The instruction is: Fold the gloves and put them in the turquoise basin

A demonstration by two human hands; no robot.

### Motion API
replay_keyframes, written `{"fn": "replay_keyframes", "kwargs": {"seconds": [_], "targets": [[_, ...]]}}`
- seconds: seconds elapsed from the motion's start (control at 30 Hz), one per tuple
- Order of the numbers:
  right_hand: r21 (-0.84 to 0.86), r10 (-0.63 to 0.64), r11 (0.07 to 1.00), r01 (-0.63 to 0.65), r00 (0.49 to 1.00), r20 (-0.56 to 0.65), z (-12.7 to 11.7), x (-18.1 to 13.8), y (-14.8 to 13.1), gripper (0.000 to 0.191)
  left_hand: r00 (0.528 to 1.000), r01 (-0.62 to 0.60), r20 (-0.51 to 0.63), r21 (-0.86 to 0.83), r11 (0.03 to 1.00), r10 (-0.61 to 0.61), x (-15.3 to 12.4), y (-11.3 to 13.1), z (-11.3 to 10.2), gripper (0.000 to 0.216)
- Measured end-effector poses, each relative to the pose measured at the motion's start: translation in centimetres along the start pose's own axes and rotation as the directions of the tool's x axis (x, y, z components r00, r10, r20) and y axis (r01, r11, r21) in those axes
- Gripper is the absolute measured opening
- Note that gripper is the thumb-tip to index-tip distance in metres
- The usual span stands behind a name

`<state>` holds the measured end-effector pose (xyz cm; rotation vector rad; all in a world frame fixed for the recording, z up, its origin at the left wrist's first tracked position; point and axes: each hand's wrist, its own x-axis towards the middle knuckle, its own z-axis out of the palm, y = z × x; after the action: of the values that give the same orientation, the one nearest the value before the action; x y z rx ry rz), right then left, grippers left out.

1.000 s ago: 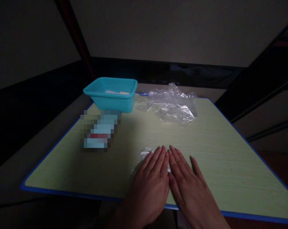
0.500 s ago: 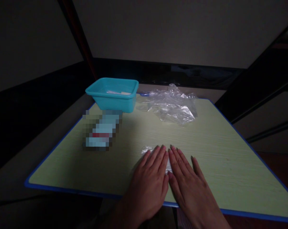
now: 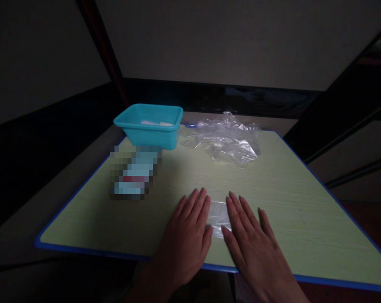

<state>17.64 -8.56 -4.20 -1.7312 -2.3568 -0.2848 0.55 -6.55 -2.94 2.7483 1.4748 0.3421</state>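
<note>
Both of my hands lie flat, palms down, on a pale green table (image 3: 288, 202) near its front edge. A small clear plastic sheet (image 3: 218, 215) is spread on the table between them. My left hand (image 3: 185, 237) rests on the sheet's left side with fingers stretched out. On the sheet's right side my right hand (image 3: 251, 244) presses down, fingers spread and open. Most of the sheet under the palms is hidden.
A teal plastic tub (image 3: 149, 125) stands at the back left with something pale inside. A crumpled pile of clear plastic bags (image 3: 225, 141) lies at the back centre. A blurred-out flat item (image 3: 135, 171) sits left of centre. The table has a blue rim.
My hands have slid apart sideways, the left one to the left, uncovering the flattened clear sheet between them.
</note>
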Motion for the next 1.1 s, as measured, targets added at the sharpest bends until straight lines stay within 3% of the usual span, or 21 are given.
{"fn": "replay_keyframes", "kwargs": {"seconds": [0.37, 0.63, 1.1], "targets": [[-0.052, -0.029, 0.998, 0.027, 0.999, -0.035, -0.4, -0.3, 0.8, 0.058, 1.0, 0.018, -0.022, 0.018, 1.0, -0.018, -0.1, -0.4, 0.1, 0.053], [-0.037, 0.012, 0.999, -0.012, 1.0, -0.005, -0.4, -0.1, 0.6, 0.058, 0.997, 0.059, -0.047, 0.03, 0.998, -0.058, -0.6, -1.8, 0.1, 0.052], [-0.057, 0.031, 0.998, -0.031, 0.999, -0.015, -0.4, -0.3, 0.7, 0.065, 0.995, 0.061, -0.086, 0.057, 0.996, -0.056, -0.8, -1.9, 0.5, 0.053]]}}
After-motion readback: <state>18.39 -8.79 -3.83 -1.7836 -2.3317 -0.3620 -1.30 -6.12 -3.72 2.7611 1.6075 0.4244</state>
